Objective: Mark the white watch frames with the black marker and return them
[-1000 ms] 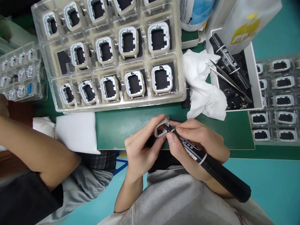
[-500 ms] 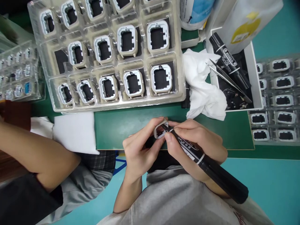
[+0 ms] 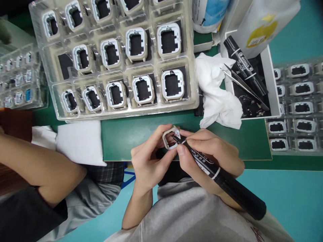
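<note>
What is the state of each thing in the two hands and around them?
Left hand: closed on held frame
Right hand: gripping black marker
Held frame: opening facing camera
Black marker: uncapped, tip at the held frame's opening
Plastic tray: holding white-rimmed frames
White tissue: crumpled
White box: open
Tweezers: points apart

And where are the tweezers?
Right of centre in the head view, the tweezers poke out of the white box toward the crumpled wipe, beside a black marker.
</note>
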`<state>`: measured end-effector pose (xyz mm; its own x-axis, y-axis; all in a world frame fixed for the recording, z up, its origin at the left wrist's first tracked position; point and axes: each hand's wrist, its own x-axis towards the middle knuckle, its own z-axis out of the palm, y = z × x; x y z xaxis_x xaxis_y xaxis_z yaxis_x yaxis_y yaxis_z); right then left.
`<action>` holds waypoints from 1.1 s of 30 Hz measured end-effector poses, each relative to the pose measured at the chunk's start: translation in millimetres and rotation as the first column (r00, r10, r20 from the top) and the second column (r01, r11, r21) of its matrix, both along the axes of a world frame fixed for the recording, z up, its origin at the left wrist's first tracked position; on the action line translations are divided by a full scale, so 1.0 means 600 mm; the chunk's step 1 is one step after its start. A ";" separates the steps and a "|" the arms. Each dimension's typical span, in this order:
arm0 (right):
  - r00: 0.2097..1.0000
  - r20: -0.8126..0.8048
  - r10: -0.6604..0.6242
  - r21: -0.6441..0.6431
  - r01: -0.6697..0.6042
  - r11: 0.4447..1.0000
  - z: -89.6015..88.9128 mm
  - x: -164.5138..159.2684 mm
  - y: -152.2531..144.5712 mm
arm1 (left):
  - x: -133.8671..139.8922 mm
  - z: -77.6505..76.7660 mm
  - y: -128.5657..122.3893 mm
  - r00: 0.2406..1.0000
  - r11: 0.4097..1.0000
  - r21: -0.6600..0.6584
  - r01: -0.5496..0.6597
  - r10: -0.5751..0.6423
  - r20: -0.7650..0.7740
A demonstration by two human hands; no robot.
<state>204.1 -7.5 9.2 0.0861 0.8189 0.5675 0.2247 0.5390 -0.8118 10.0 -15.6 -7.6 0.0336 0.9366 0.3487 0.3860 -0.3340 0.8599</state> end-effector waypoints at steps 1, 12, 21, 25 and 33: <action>1.000 0.005 0.003 0.001 -0.003 1.000 0.000 0.001 0.000 | 0.001 0.001 0.001 1.000 1.000 -0.001 -0.001 0.001 0.006; 1.000 -0.016 0.023 0.091 -0.022 0.996 -0.007 0.005 0.006 | -0.007 0.002 0.008 0.990 0.994 -0.061 0.088 -0.080 0.115; 1.000 -0.024 0.009 0.134 -0.006 0.991 -0.006 0.000 0.008 | -0.010 0.008 0.020 0.975 0.981 -0.094 0.168 -0.151 0.166; 1.000 -0.023 0.012 0.139 -0.009 0.990 -0.006 0.000 0.008 | -0.013 0.009 0.020 0.978 0.977 -0.135 0.164 -0.142 0.154; 0.999 -0.039 0.032 0.092 -0.028 0.995 -0.001 0.002 0.005 | -0.010 0.009 0.019 0.978 0.976 -0.150 0.160 -0.136 0.161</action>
